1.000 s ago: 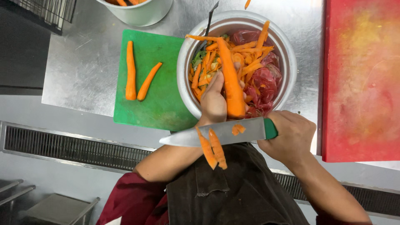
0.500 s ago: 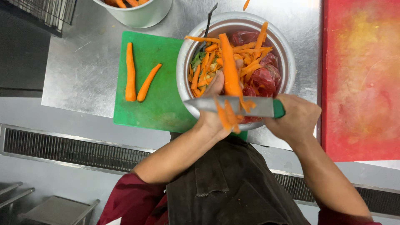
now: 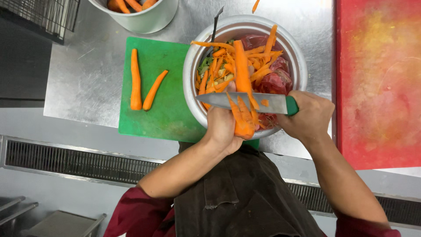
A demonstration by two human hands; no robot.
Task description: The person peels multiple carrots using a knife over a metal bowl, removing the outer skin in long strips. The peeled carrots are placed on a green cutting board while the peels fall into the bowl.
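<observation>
1 head-worn camera looks straight down, close above the brushed steel worktop (image 3: pixel 79 79) and the person's forearms.

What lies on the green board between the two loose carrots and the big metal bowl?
In the head view, nothing: the green board is bare between the two carrots and the bowl. The left hand and right hand work over the bowl.

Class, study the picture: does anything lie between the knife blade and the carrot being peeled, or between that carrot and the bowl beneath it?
Nothing visible does. The knife, in the right hand, lies directly on the carrot held by the left hand. The carrot hangs straight over the open metal bowl, where peelings already lie.
</observation>
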